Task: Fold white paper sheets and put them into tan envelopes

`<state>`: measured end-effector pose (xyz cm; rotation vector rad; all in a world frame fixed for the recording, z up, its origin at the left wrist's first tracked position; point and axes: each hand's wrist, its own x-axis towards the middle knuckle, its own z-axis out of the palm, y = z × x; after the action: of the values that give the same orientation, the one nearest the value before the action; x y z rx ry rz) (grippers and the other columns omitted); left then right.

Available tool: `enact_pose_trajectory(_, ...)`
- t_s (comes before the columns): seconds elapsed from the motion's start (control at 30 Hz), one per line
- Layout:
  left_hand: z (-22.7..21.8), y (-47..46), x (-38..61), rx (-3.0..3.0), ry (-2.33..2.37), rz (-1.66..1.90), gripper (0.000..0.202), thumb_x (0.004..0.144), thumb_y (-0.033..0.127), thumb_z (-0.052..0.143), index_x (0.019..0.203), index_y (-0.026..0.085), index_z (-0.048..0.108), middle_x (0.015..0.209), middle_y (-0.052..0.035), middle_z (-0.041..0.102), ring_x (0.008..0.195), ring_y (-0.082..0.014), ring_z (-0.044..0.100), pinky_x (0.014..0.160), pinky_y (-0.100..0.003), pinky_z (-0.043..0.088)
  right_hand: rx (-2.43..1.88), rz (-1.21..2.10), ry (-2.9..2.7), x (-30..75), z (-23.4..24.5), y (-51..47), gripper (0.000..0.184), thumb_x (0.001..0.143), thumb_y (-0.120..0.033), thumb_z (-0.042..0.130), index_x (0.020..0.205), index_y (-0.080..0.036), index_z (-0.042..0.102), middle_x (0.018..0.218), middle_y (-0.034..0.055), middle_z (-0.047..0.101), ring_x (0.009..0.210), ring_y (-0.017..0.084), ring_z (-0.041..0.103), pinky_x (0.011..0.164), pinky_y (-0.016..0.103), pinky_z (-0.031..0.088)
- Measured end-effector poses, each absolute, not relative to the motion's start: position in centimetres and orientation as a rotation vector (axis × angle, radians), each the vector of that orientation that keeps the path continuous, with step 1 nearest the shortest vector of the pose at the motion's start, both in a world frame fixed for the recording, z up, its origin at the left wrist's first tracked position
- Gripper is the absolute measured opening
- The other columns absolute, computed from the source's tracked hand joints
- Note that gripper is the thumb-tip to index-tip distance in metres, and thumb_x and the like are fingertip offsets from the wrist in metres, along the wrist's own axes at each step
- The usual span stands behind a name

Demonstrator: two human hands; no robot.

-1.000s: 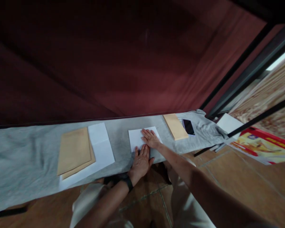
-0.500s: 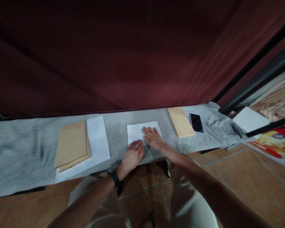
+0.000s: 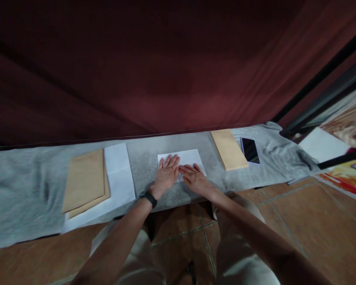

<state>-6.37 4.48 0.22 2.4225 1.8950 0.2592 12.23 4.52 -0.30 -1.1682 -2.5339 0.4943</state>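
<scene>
A sheet of white paper (image 3: 188, 156), apparently folded, lies on the grey cloth in front of me. My left hand (image 3: 166, 174) rests flat on its left part, fingers stretched forward and a little apart. Pressed on the near right part of the paper is my right hand (image 3: 194, 178), its fingers pointing left and nearly touching the left hand. The hands cover much of the near edge, so that part is hidden. Neither hand grips anything.
Brown envelopes (image 3: 84, 180) lie on white sheets (image 3: 120, 174) at the left. To the right are a stack of tan envelopes (image 3: 229, 149) and a phone (image 3: 250, 151). Grey cloth (image 3: 148, 158) covers the narrow surface; a dark red curtain (image 3: 166, 79) hangs behind.
My left hand has moved forward onto the paper from its near edge. My right hand has slid back toward me. The view has shifted slightly.
</scene>
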Motion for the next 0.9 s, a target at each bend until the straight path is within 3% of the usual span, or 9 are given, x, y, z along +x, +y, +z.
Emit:
enact_pose_trajectory(0.17, 0.1, 5.9, -6.4, 2.431, 1.873, 0.28, 0.055, 0.104, 0.027, 0.025, 0.156, 0.021, 0.042, 0.161, -0.0051, 0.044, 0.154, -0.0249, 0.031, 0.127, -0.056, 0.02, -1.071, 0.556, -2.454, 11.6, 0.1, 4.4, 0.047, 0.094, -0.007, 0.047, 0.13, -0.024, 0.07, 0.136, 0.0057, 0.069, 0.125, 0.018, 0.065, 0.121, 0.043, 0.037)
enact_pose_trajectory(0.43, -0.6, 6.8, -6.0, 2.411, 1.923, 0.319, 0.056, 0.104, 0.032, 0.026, 0.156, 0.019, 0.042, 0.162, -0.0059, 0.043, 0.155, -0.0265, 0.029, 0.128, -0.053, 0.017, -1.145, 0.597, -2.367, 11.8, 0.5, 5.6, 0.042, 0.094, -0.007, 0.044, 0.121, -0.023, 0.073, 0.124, 0.006, 0.074, 0.117, 0.02, 0.066, 0.108, 0.036, 0.05)
enact_pose_trajectory(0.67, -0.7, 5.9, -5.4, 2.403, 1.914, 0.332, 0.056, 0.104, 0.034, 0.028, 0.157, 0.019, 0.041, 0.163, -0.0049, 0.042, 0.156, -0.0273, 0.026, 0.129, -0.055, 0.015, -1.228, 0.473, -2.261, 11.7, -1.3, 7.8, 0.042, 0.099, -0.014, 0.039, 0.136, -0.013, 0.058, 0.137, 0.0183, 0.062, 0.132, 0.028, 0.056, 0.114, 0.048, 0.046)
enact_pose_trajectory(0.9, -0.3, 4.1, -4.3, 2.434, 1.845, 0.286, 0.057, 0.103, 0.03, 0.03, 0.157, 0.012, 0.039, 0.163, -0.0104, 0.039, 0.158, -0.028, 0.021, 0.129, -0.057, 0.013, -1.182, 0.488, -2.353, 11.3, -1.8, 10.1, 0.047, 0.104, -0.023, 0.034, 0.145, -0.016, 0.057, 0.15, 0.0133, 0.056, 0.142, 0.024, 0.049, 0.122, 0.047, 0.036)
